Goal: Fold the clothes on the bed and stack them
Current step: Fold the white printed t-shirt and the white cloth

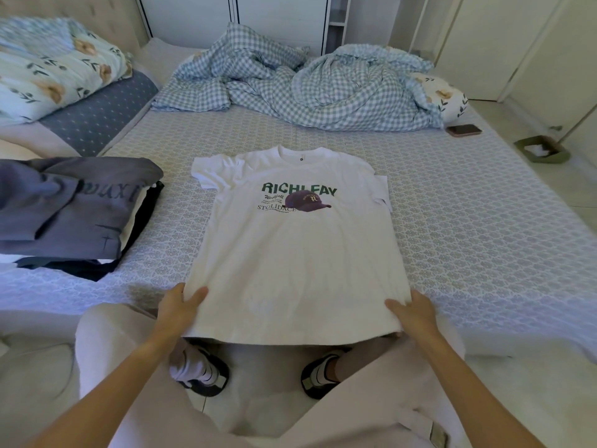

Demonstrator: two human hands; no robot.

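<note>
My left hand (179, 307) and right hand (413, 313), set apart, each pinch a hem corner of the white cotton printed T-shirt (294, 253), spread face-up on the patterned grey-blue bed sheet (468, 227) for folding, the grey-topped stack of folded clothes (74, 215) nearby.

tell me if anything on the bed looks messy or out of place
The checked duvet lies crumpled in a heap at the far end of the bed, unlike the flat white t-shirt both hands hold by the hem. A phone lies loose near the bed's right edge. The folded stack on the left looks tidy.
</note>
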